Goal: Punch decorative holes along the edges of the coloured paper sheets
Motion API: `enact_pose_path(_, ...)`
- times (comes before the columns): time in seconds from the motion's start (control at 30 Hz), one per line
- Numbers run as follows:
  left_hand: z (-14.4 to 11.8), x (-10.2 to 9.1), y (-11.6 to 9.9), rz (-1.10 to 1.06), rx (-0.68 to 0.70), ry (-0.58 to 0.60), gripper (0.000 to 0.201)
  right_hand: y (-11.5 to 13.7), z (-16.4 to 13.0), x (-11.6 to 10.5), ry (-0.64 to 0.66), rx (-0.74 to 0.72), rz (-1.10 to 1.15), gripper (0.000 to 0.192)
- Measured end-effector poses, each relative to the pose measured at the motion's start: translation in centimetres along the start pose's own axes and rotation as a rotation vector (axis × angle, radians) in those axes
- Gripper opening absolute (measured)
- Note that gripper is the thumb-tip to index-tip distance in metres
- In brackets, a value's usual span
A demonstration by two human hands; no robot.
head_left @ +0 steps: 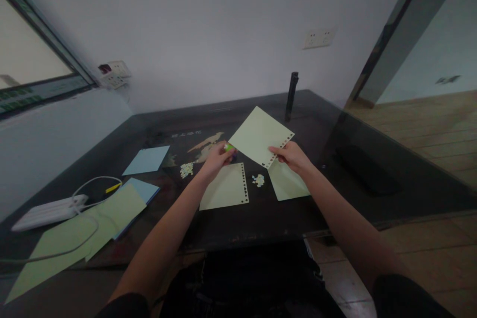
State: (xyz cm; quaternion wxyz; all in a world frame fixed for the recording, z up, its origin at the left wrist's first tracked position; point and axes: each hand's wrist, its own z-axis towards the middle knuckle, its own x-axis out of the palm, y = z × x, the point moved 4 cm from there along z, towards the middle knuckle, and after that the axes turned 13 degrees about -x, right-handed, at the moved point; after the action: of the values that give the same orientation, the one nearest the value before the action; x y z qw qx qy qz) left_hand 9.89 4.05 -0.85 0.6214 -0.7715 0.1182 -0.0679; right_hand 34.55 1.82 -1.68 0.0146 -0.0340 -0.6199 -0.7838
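Observation:
My left hand (pixel 219 157) is closed round a small green and purple paper punch (pixel 228 147), mostly hidden by the fingers. My right hand (pixel 289 155) pinches a pale green sheet of paper (pixel 259 134) by its punched edge, tilted above the desk. The sheet's left corner meets the punch; whether it is inside the slot I cannot tell. Below lies another pale green sheet (pixel 225 189) with holes along its right edge. A third sheet (pixel 286 184) sits partly under my right hand. Between them is a small pile of punched paper bits (pixel 258 180).
More paper bits (pixel 187 170) lie at left. Blue paper (pixel 147 160) and green sheets (pixel 93 218) are on the desk's left side, with a white power strip (pixel 50 212) and its cable. A black upright object (pixel 291 95) stands at the back; a dark flat object (pixel 367 169) lies right.

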Motion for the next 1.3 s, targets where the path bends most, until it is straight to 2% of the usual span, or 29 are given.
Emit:
enact_pose_path(0.07,-1.1,2.3,0.3,-0.148,-0.049,0.118,0.025,-0.1,0.0,0.1,-0.017,0.015,0.048,0.031)
enact_pose_path(0.13,-1.9,3.9,0.9,-0.314,-0.098,0.163,0.025,-0.1,-0.1,0.1,-0.037,0.031,0.086,0.033)
enact_pose_path(0.27,-2.9,5.4,2.3,-0.484,-0.212,0.2,0.02,0.0,-0.4,0.3,-0.05,0.038,0.075,0.036)
enact_pose_path(0.37,-3.3,5.6,2.6,-0.501,-0.22,0.215,0.018,0.2,-0.6,0.6,-0.04,0.044,0.063,0.035)
enact_pose_path(0.57,-3.9,6.2,2.1,-0.495,-0.119,0.255,0.022,0.3,-0.8,0.9,-0.06,0.007,0.055,0.031)
enact_pose_path(0.87,-4.6,6.6,1.9,-0.441,-0.107,0.187,0.032,0.5,-0.8,1.4,-0.169,-0.225,-0.062,0.03)
enact_pose_path(1.03,-4.5,6.5,2.0,-0.394,-0.11,0.155,0.033,0.9,-1.0,1.0,-0.247,-0.278,-0.147,0.029)
enact_pose_path(1.3,-4.6,6.5,1.8,-0.384,-0.097,0.17,0.032,1.3,-0.9,1.0,-0.249,-0.322,-0.149,0.029)
